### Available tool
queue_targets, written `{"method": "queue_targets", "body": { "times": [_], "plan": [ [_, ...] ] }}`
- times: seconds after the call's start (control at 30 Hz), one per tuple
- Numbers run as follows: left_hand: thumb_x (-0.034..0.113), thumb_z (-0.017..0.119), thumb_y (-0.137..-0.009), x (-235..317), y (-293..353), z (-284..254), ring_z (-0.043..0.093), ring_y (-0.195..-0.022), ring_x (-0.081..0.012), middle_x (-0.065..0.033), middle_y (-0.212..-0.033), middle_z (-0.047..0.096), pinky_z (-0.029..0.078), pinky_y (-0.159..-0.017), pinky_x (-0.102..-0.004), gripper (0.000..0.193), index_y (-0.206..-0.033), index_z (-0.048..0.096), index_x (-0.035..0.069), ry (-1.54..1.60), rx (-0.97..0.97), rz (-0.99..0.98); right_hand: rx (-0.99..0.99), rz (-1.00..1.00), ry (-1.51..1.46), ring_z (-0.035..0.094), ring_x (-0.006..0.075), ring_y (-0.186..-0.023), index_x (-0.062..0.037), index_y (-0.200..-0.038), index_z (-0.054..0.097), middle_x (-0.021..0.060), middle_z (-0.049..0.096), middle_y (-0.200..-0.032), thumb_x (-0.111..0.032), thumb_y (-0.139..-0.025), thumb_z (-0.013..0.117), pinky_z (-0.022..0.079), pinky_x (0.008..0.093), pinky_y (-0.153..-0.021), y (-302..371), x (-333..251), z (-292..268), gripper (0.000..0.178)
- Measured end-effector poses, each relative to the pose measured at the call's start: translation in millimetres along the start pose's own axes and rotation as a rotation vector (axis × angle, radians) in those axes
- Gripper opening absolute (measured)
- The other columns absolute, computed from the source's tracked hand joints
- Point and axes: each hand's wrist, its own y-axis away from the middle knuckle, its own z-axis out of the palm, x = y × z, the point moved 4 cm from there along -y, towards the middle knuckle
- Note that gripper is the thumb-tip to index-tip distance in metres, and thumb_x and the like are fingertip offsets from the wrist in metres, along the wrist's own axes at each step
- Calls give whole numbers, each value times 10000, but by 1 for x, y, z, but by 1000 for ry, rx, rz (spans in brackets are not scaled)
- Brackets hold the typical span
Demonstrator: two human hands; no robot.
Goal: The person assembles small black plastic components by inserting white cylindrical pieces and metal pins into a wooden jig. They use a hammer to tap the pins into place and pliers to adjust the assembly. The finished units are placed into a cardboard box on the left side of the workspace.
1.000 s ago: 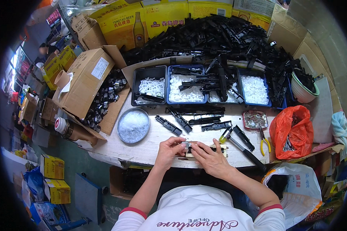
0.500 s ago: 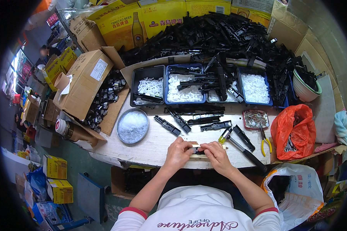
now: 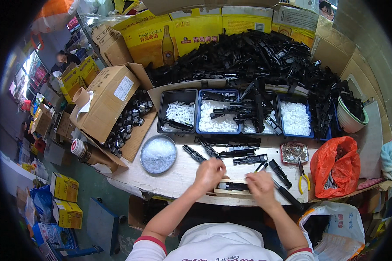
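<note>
A long black part (image 3: 233,186) lies in a pale wooden holder (image 3: 222,190) at the table's front edge. My left hand (image 3: 209,174) is raised just above its left end, fingers curled in. Whatever it pinches, if anything, is too blurred to see. By the part's right end hangs my right hand (image 3: 261,187), also curled and partly over the head of a hammer (image 3: 289,198) with a black grip. What lies within those fingers is hidden. Several black assemblies (image 3: 241,153) rest just behind my hands, and one more (image 3: 280,172) lies beyond the hammer.
Behind are trays of white plastic pieces (image 3: 295,117) and a heap of black assemblies (image 3: 248,56). A round dish (image 3: 157,165) stands left. Rightward are a box of pins (image 3: 294,148), yellow-handled pliers (image 3: 304,182) and a red bag (image 3: 322,167). An open carton (image 3: 104,100) stands far left.
My hands have moved apart and off the black part, which now shows in its holder. The left has risen; the right has shifted toward the hammer. The whole view has shifted slightly.
</note>
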Motion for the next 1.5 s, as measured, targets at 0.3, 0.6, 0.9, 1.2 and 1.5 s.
{"method": "queue_targets", "body": {
  "times": [0.3, 0.6, 0.9, 1.2, 1.5],
  "plan": [
    [146, 621, -695, -16, -120, -53, 591, -752, -340, -195, -786, 578, 468, -661, -438, 152, -764, 617, 11, -564, 377, -100, 195, 307, 727, 534, 268, -774, -38, -804, 602, 115, 577, -788, -75, -725, 590, 379, 389, -677, -18, 106, -98, 88],
    [42, 619, -664, -29, -136, -62, 611, -571, -180, -126, -628, 610, 491, -484, -320, 59, -669, 609, -16, -168, 244, -31, -18, 356, 860, 538, 279, -802, -42, -758, 601, 135, 585, -793, -69, -683, 559, 348, 414, -716, -28, 135, -87, 90],
    [1, 632, -709, -19, -78, -55, 570, -566, -130, -80, -681, 594, 455, -468, -219, 129, -825, 597, -45, 1019, 40, -258, -92, 180, 955, 529, 264, -809, -44, -735, 576, 110, 570, -769, -71, -639, 586, 321, 404, -715, -36, 123, -94, 99],
    [2, 618, -748, -15, 2, 2, 558, -595, -112, -153, -806, 629, 460, -511, -222, 126, -870, 591, -18, 1378, -61, -359, -36, 151, 713, 516, 247, -784, -69, -747, 542, 75, 545, -757, -90, -689, 561, 318, 399, -671, -32, 122, -100, 65],
    [-23, 561, -777, 1, 33, 26, 623, -709, -187, -184, -909, 599, 552, -639, -311, 150, -923, 580, -48, 1556, -124, -445, 119, 359, -276, 545, 119, -705, -8, -861, 593, 60, 594, -794, -17, -765, 545, 429, 233, -662, -20, 73, -72, 108]
  ]
}}
